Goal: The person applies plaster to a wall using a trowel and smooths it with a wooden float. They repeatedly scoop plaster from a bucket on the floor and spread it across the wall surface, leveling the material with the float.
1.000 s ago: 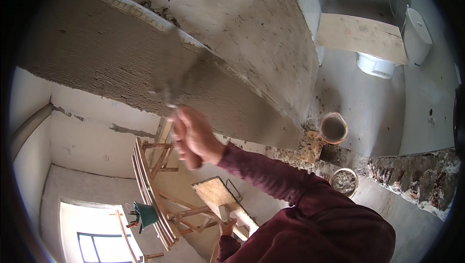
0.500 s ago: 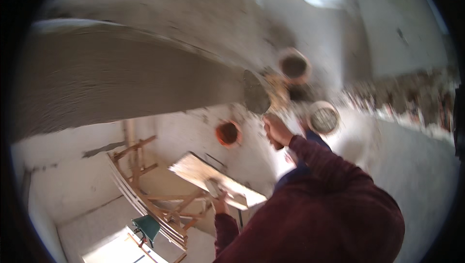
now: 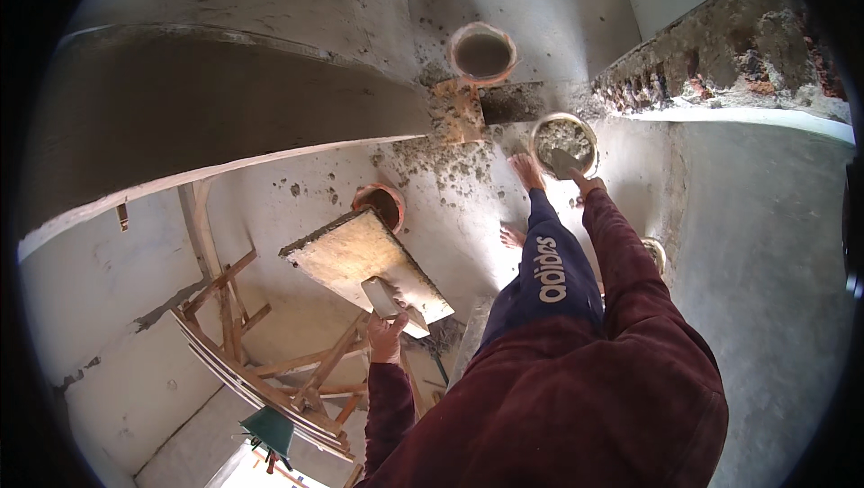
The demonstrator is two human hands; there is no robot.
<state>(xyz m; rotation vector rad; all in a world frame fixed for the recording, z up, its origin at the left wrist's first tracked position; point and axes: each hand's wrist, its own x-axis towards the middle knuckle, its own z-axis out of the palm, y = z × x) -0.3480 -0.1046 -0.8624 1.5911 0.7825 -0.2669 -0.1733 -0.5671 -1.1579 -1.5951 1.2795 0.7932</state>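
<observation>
My left hand point(image 3: 385, 340) is closed on a plasterer's hawk point(image 3: 346, 259), a square wooden board tilted low on the left. A pale block point(image 3: 382, 297) stands out from the board beside my fingers. On the right, my right hand point(image 3: 587, 184) is wrapped round a trowel point(image 3: 564, 162); its handle is mostly hidden by my fingers. The trowel's blade lies over the grey mortar in a round bucket point(image 3: 538, 148), just ahead of my bare feet.
Another bucket point(image 3: 481, 54) stands farther off, beside a mortar-stained board point(image 3: 457, 112). An orange bucket point(image 3: 385, 205) sits behind the hawk. A smoothly plastered beam point(image 3: 234, 101) spans the left. Wooden trestle framing point(image 3: 315, 371) and a green container point(image 3: 268, 432) are lower left. Mortar splashes dot the floor.
My right hand and trowel have moved from the beam's end to the mortar bucket on the right. The view has shifted, and the hawk's face now shows more fully.
</observation>
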